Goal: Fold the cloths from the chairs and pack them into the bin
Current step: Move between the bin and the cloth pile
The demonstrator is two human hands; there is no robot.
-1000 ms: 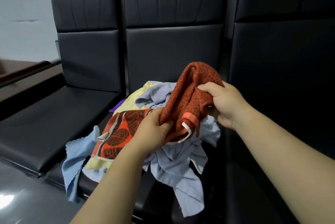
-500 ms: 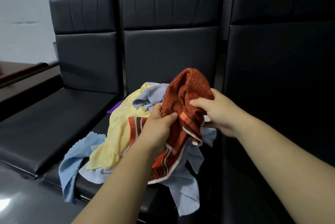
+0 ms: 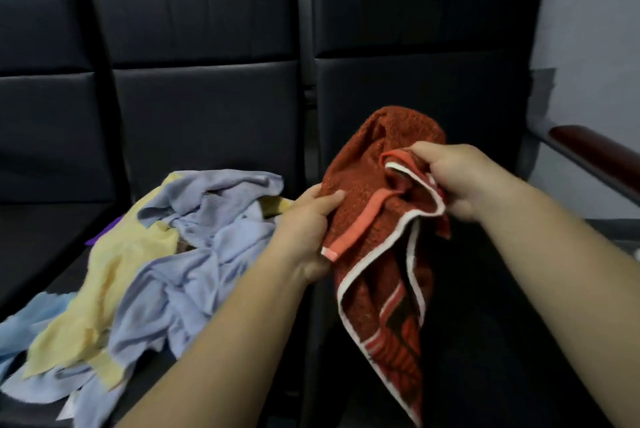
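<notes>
1. In the head view, the left hand [image 3: 304,230] is gripping the left side of the red towel [image 3: 374,164], with its fingers curled round the fabric and the thumb lying on the front.
2. The right hand [image 3: 453,178] is pinching a bunched edge of the same towel, where the white trim is folding over.
3. The towel is hanging in the air between both hands, in front of the right chair [image 3: 433,46], and its lower part with the white border is dropping down over the dark seat.
4. On the seat of the middle chair [image 3: 207,98], to the left of the hands, the other cloths are lying in a loose pile: a lilac cloth [image 3: 194,254] on top, a yellow cloth [image 3: 114,254] under it, and a light blue cloth [image 3: 31,320] at the left edge.
5. A dark red armrest [image 3: 595,150] is showing at the far right.
</notes>
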